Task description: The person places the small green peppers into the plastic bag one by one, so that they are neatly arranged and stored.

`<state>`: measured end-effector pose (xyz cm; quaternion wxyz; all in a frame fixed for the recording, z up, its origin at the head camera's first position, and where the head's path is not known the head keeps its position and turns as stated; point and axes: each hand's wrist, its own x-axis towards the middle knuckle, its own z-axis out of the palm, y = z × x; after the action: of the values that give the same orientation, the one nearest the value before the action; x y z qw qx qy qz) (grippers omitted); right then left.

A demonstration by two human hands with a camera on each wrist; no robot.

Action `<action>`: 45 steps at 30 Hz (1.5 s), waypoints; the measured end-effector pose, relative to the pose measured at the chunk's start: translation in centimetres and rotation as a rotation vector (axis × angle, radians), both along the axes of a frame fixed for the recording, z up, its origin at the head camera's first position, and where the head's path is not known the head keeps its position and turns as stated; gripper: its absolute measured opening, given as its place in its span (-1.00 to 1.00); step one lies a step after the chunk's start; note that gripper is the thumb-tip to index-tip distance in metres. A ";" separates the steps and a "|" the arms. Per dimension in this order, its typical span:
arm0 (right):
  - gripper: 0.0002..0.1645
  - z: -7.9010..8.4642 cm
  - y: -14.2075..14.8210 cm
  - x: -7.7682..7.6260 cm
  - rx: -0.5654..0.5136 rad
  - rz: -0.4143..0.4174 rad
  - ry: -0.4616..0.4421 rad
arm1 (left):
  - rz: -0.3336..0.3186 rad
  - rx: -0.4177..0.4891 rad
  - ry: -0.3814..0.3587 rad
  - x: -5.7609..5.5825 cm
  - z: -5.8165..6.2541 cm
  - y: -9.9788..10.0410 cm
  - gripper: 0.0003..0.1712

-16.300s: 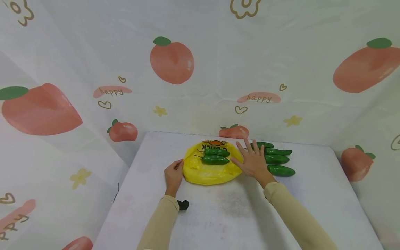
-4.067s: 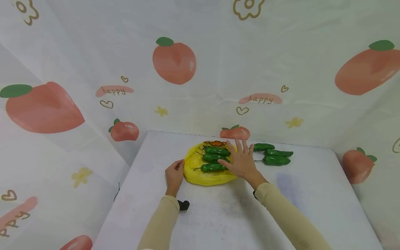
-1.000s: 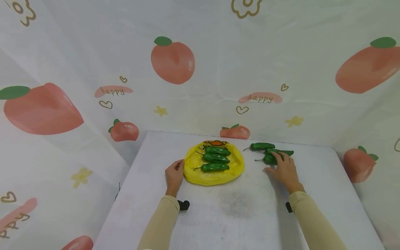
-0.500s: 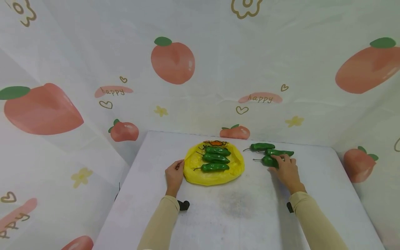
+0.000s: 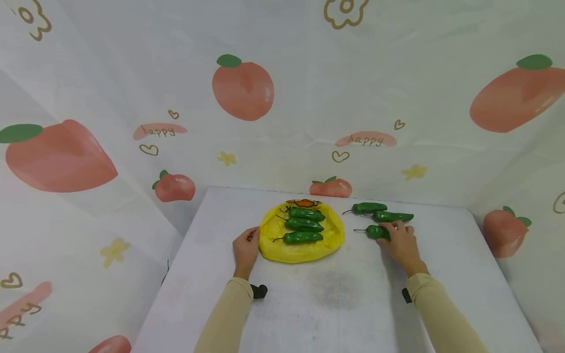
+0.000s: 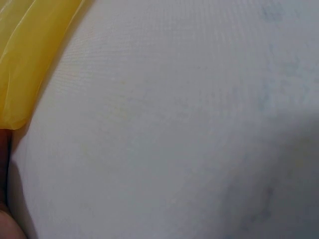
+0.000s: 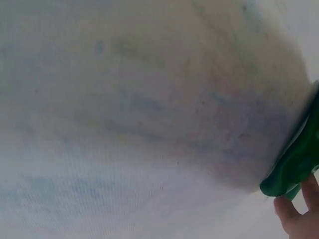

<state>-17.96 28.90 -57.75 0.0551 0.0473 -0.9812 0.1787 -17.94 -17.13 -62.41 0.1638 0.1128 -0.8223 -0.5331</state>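
My left hand pinches the left edge of a yellow plastic bag, whose mouth is spread round like a dish. Three green chili peppers lie in it side by side, stems to the left. On the right, my right hand grips another green chili pepper near the tabletop, and its far end is hidden by the fingers. The right wrist view shows that pepper with fingertips against it. In the left wrist view a fold of the bag fills the upper left corner.
Two more green peppers, one farther back and one in front of it, lie behind my right hand. The white table ends at a fruit-printed cloth. Dark wrist straps stick out under both sleeves.
Over the longer span, a third pepper came into the bag from the right-hand group. In the last second my right hand took hold of the front pepper and drew it slightly left and nearer.
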 end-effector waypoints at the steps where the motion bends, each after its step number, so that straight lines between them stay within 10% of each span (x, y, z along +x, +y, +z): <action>1: -0.38 0.0 -0.1 0.1 -0.005 0.001 -0.005 | 0.001 0.000 0.002 0.0 0.0 0.0 -0.77; 19: -0.37 -0.4 -1.7 0.7 -0.002 -0.020 -0.037 | -0.002 -0.007 -0.006 0.0 -0.1 0.0 -0.77; 45: -0.39 0.9 -3.9 0.7 -0.143 -0.047 0.169 | 0.000 0.007 -0.017 0.1 0.0 0.0 -0.77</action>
<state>-17.21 25.04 -56.85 0.1451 0.0354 -0.9587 0.2422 -17.86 -17.11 -62.37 0.1564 0.1180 -0.8217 -0.5352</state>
